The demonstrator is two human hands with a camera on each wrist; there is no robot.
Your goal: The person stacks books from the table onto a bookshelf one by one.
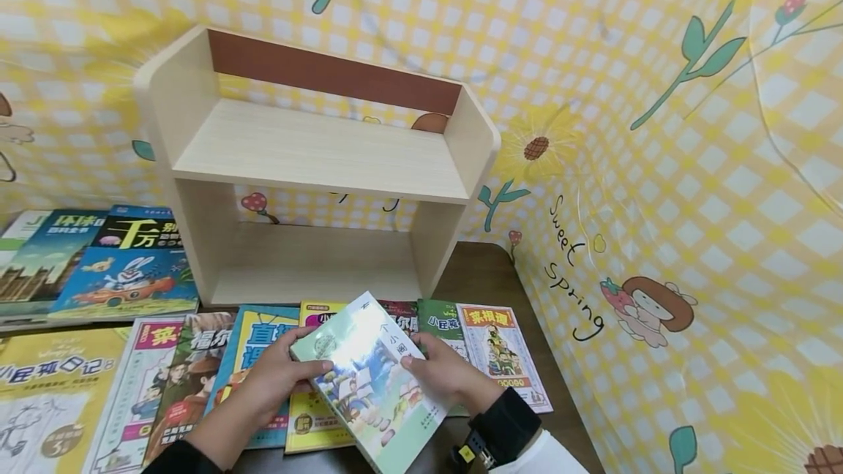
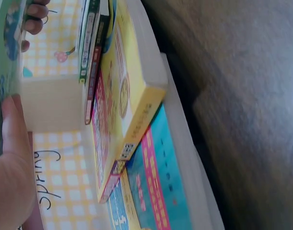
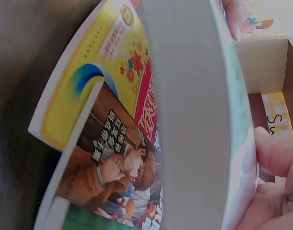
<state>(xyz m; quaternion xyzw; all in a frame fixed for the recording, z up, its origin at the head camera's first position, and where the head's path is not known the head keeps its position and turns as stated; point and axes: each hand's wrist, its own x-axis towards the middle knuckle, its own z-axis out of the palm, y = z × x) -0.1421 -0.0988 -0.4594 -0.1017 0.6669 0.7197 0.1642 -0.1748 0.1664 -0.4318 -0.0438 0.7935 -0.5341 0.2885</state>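
A thick pale-green paperback book (image 1: 375, 386) with an illustrated cover is held tilted above the table, between both hands. My left hand (image 1: 279, 371) grips its left edge, thumb on the cover. The right hand (image 1: 448, 371) grips the opposite edge, its thumb also on the front. In the right wrist view the book's page block (image 3: 192, 120) faces the camera, with the right hand (image 3: 273, 187) beside the cover. Beneath the held book lie a yellow book (image 1: 316, 419) and a green book (image 1: 440, 324), both partly covered.
A two-tier wooden bookshelf (image 1: 329, 145) with bare boards stands behind. More books lie in a row, from a yellow diary book (image 1: 59, 386) to a white-and-orange book (image 1: 503, 350). Large picture books (image 1: 132, 269) are stacked at left. Patterned cloth (image 1: 658, 203) covers the walls.
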